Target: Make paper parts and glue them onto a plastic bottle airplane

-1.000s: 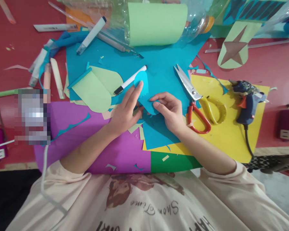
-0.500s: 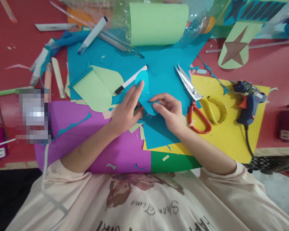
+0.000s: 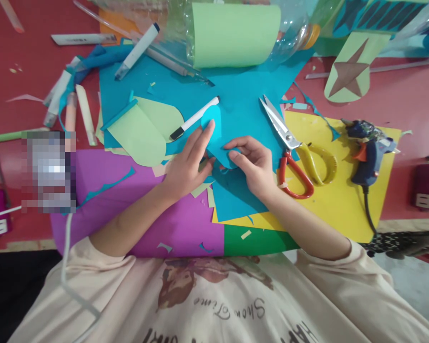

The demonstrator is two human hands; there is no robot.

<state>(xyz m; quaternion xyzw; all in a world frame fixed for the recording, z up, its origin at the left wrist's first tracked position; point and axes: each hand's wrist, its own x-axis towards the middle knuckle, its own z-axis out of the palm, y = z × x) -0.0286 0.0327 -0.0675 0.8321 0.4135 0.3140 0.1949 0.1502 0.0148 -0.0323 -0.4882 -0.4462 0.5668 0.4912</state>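
Observation:
A small blue paper cutout (image 3: 212, 115) with a rounded end lies between my two hands, over a larger blue sheet (image 3: 241, 202). My left hand (image 3: 189, 166) rests its stretched fingertips on the cutout's upper part, the thumb spread apart below. At the lower right end, my right hand (image 3: 253, 164) pinches the cutout between thumb and fingers, and that end bends up a little. A white marker with a black cap (image 3: 200, 116) lies just above my left hand. Scissors (image 3: 288, 138) with one red and one yellow handle lie spread to the right of my right hand.
Light green cutouts (image 3: 139, 131) lie at left. A clear bottle wrapped in green paper (image 3: 236, 35) lies at the back. On the yellow sheet (image 3: 329, 205) sits a blue glue gun (image 3: 366, 159). Markers (image 3: 137, 52) and paper scraps are scattered about; a blurred-out object (image 3: 50, 171) is far left.
My right hand has shifted slightly to the right, and the cutout's lower end is bent a bit more. The left hand has stayed nearly still on the paper.

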